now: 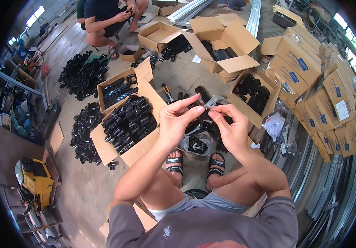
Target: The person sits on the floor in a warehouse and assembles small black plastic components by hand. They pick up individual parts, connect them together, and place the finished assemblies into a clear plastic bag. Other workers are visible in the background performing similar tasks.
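Observation:
My left hand (175,122) and my right hand (231,128) meet in front of my chest, fingertips almost touching. Thumb and forefinger of each hand are bent into a pinch; what they hold is too small to name. Behind the fingertips lies a crumpled clear plastic bag (217,100) among black parts (205,93). Below my hands, an open clear bag (197,144) of small black pieces sits on the floor. A yellow and black tool (167,91), perhaps a cutter, lies just beyond my left hand.
At left, open cartons hold black parts (129,124), with loose heaps (85,74) beside them. Another carton (255,93) of black parts stands right. Stacked cartons (331,103) and metal profiles (326,186) line the right side. A yellow machine (37,182) stands left. Another person (107,20) sits beyond.

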Tool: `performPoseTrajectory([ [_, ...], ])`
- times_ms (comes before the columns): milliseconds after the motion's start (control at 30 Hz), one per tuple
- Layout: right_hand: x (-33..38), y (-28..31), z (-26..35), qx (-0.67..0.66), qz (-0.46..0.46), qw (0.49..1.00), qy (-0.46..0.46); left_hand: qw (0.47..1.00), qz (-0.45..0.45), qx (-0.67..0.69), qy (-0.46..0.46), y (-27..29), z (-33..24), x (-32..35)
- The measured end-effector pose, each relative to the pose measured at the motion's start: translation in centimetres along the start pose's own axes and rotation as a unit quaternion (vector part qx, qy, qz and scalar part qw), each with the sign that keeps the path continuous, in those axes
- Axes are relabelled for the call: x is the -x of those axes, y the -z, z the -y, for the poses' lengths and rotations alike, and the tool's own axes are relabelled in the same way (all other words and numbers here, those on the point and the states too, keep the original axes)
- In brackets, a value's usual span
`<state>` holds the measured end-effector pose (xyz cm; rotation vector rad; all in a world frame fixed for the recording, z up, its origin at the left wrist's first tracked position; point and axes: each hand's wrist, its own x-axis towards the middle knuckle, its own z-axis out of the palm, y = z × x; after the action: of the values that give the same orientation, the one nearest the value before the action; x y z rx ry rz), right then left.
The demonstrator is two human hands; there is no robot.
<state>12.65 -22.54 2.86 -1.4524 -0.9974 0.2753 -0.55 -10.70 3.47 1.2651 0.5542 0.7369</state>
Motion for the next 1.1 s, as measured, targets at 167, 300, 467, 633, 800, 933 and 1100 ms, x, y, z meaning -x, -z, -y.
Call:
performPoseTrajectory([
  [167,-0.2,-0.2,-0.2,-0.039,0.004,0.998,-0.050,0.999,-0.007,0.031,-0.005,-0.4,0.1,-0.3],
  [300,-0.4,0.0,-0.6,-0.077,0.015,0.993,-0.091,0.999,0.002,0.036,0.015,-0.3,0.3,-0.3],
  [467,-0.1,-0.2,-1.4,-0.116,0.003,0.986,-0.122,1.000,0.000,0.021,0.006,-0.3,0.5,-0.3],
  [633,0.2,-0.9,-1.7,-0.151,-0.024,0.977,-0.146,1.000,-0.015,0.010,-0.001,-0.2,1.0,-0.5],
  [800,0.2,-0.9,-1.3,-0.183,0.019,0.964,-0.190,0.999,-0.032,0.009,0.007,-0.1,1.1,-0.5],
  [933,0.4,-1.7,-1.2,-0.169,0.070,0.963,-0.197,0.998,-0.067,-0.006,0.010,-0.1,1.8,-1.0],
  [1100,0.2,-2.1,-4.1,-0.167,0.114,0.959,-0.199,0.996,-0.076,-0.002,0.041,0.0,3.2,-1.6],
])
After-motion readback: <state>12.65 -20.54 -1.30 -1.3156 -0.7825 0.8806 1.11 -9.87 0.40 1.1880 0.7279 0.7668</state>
